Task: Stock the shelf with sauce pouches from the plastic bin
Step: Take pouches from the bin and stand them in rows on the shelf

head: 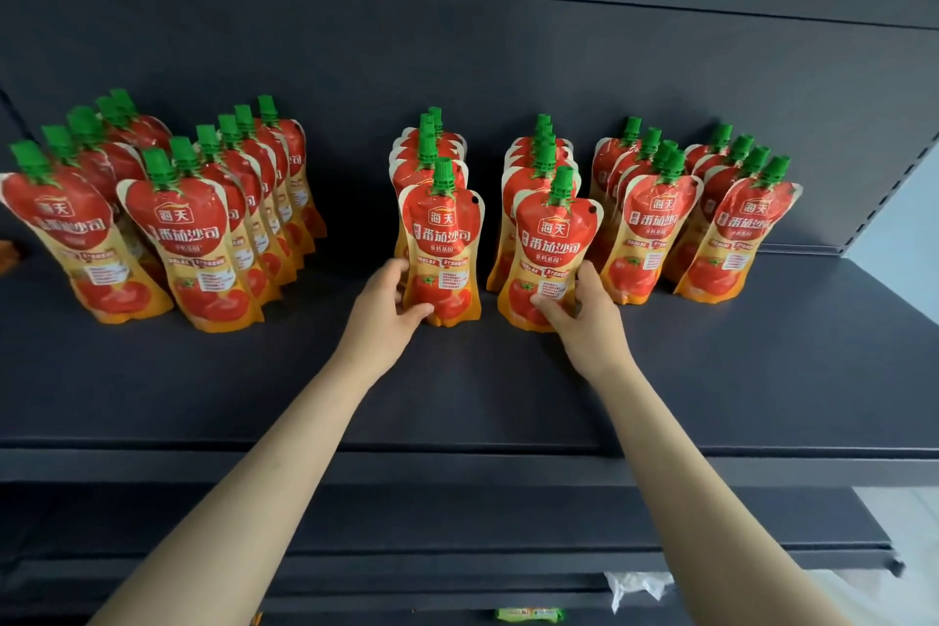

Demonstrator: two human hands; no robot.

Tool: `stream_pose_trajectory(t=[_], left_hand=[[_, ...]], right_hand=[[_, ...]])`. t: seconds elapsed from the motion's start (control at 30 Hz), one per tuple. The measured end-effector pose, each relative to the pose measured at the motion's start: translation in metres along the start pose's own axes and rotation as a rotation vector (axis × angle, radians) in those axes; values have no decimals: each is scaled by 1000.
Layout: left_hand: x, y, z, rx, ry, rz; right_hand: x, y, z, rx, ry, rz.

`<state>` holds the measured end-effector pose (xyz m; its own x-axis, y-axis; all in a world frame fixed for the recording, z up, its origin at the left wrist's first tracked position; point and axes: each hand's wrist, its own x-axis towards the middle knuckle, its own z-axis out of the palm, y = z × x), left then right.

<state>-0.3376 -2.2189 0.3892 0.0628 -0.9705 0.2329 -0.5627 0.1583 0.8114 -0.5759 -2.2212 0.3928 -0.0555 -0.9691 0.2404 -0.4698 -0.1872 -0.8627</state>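
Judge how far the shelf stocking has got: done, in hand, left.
Done: six rows of sauce pouches stand on the shelf. In hand: the left hand grips the middle-left front pouch, the right hand the middle-right front pouch. Left: bare shelf in front; the bin is out of view, so remaining stock is unknown.

The dark shelf [508,397] bears six rows of sauce pouches [195,244], red with green caps, all upright, each row running front to back. Two rows stand close together at the left; after a bare gap come four more. The front pouch of the third row [442,244] and the front pouch of the fourth row [551,254] stand near each other, not touching.
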Motion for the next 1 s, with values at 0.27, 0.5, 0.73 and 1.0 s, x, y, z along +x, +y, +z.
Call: stream_pose_trajectory(t=[0.27,0.5,0.73,1.0], left_hand=[[16,-19,-2,-48,-8,27],[24,-23,1,-65,40,43],[24,-19,2,-102,96,10],[23,-19,7,-58,127,3]], right_hand=[[3,-4,17,43,133,4],[6,-1,23,-49,212,-47],[10,-1,24,-57,195,-36],[17,5,23,-70,172,-3]])
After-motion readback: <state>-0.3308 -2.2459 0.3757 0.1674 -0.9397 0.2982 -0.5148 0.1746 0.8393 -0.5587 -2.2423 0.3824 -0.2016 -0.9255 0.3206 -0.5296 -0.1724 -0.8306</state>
